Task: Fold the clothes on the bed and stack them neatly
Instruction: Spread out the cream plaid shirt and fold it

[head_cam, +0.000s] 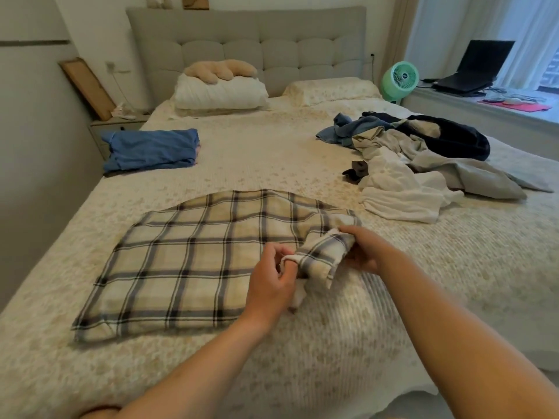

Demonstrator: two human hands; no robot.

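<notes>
Plaid shirt (193, 255) flat on bed (423, 282), long axis left-right; bunched sleeve (320, 252) at its right edge, between hands; left hand (272, 285) fingers pinch cuff, right hand (363, 249) grips sleeve; unfolded pile (417, 158) far right

Plaid shirt (193, 261) spread flat on the bed (272, 152), its right sleeve (320, 258) bunched and raised. Folded blue garment (151, 151) at far left; unfolded heap of clothes (423, 158) at far right.
</notes>
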